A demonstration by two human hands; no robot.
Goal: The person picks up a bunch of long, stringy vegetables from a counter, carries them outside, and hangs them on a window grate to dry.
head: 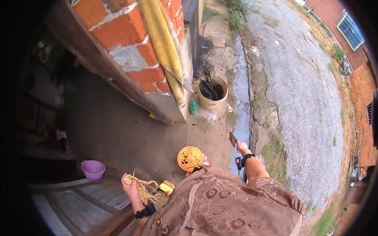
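At the lower left, my left hand [130, 186] is closed around a bundle of pale, dried strands [143, 188], whose loose ends hang to the right. My right hand [242, 147], on the right above the drainage channel, grips a dark, flat-bladed tool [233, 139], perhaps a cleaver. Between the hands lies a round yellow board or stool top [190, 158] printed with pandas and bamboo. A small yellow and red item [167, 187] is just right of the strands. Both wrists wear dark straps.
A pale bucket [213, 100] with dark contents stands beside a green bottle [193, 107] near the brick wall [124, 32]. A yellow towel [165, 44] hangs there. A narrow channel of grey water [241, 85] runs beside a gravel road [298, 88]. A purple basin [93, 170] sits left, near a wooden door [103, 191].
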